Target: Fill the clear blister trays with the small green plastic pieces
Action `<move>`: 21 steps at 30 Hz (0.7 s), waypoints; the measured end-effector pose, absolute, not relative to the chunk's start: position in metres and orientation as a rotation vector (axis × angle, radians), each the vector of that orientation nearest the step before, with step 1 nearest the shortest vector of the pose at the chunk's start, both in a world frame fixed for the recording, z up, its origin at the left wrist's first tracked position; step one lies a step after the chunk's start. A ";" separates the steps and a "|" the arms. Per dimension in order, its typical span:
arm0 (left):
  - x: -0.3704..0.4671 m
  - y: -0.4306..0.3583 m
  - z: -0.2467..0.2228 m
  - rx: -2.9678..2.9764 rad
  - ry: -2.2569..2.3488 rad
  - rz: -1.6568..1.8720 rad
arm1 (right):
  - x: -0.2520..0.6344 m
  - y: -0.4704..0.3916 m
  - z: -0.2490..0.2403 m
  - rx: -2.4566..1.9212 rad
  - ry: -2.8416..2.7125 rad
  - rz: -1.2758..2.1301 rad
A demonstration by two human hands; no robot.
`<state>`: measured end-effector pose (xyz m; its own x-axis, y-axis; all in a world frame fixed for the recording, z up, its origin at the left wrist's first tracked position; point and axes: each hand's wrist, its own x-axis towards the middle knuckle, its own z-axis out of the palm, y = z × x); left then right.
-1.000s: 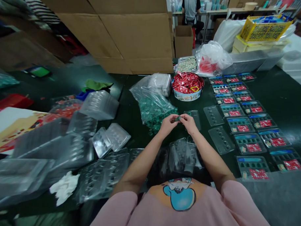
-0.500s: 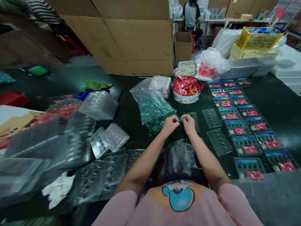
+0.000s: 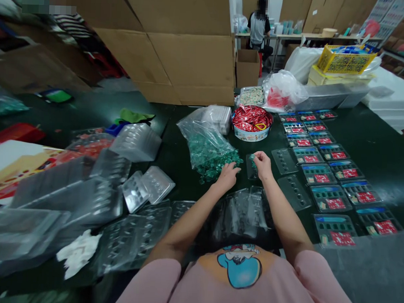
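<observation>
Small translucent green pieces (image 3: 210, 166) spill from a clear plastic bag (image 3: 199, 125) in front of me. At the right edge of this heap is my left hand (image 3: 228, 176), its fingers apart and touching or just over the pieces. My right hand (image 3: 263, 167) pinches a small green piece (image 3: 253, 158) above a clear plastic blister tray (image 3: 250, 171). Two more clear trays, one farther back (image 3: 284, 161) and one nearer (image 3: 294, 192), lie to the right of that hand. What the left fingertips touch is too small to make out.
A round tin (image 3: 251, 134) of red packets stands behind my hands. Rows of filled trays (image 3: 322, 174) line the right side. Stacked clear trays (image 3: 70, 209) and a white tissue (image 3: 79, 254) lie left. A large cardboard box (image 3: 192, 58) blocks the back; two people are beyond.
My hands, together before at a green piece, have moved apart. The left has gone down to the heap and its fingers have spread. The right now holds a green piece over the tray.
</observation>
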<state>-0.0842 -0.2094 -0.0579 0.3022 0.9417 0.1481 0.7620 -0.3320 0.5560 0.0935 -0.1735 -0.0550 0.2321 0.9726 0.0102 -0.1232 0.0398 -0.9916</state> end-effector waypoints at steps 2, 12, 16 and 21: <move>-0.077 -0.207 -0.056 2.016 1.455 0.865 | 0.088 -0.181 -0.054 -1.191 -1.019 1.046; -0.033 -0.183 -0.048 1.023 1.153 1.178 | 0.113 -0.188 -0.051 -1.165 -1.301 0.987; -0.032 -0.172 -0.065 1.354 1.191 1.112 | 0.149 -0.186 -0.058 -1.229 -1.180 0.954; -0.024 -0.168 -0.088 1.839 1.306 0.839 | 0.176 -0.193 -0.072 -1.322 -1.143 0.952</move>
<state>-0.0244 -0.1682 -0.0881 0.2750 0.9562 0.1003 0.4887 -0.2288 0.8419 0.1757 -0.1927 -0.0720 0.2136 0.9738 0.0777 0.0998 0.0574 -0.9933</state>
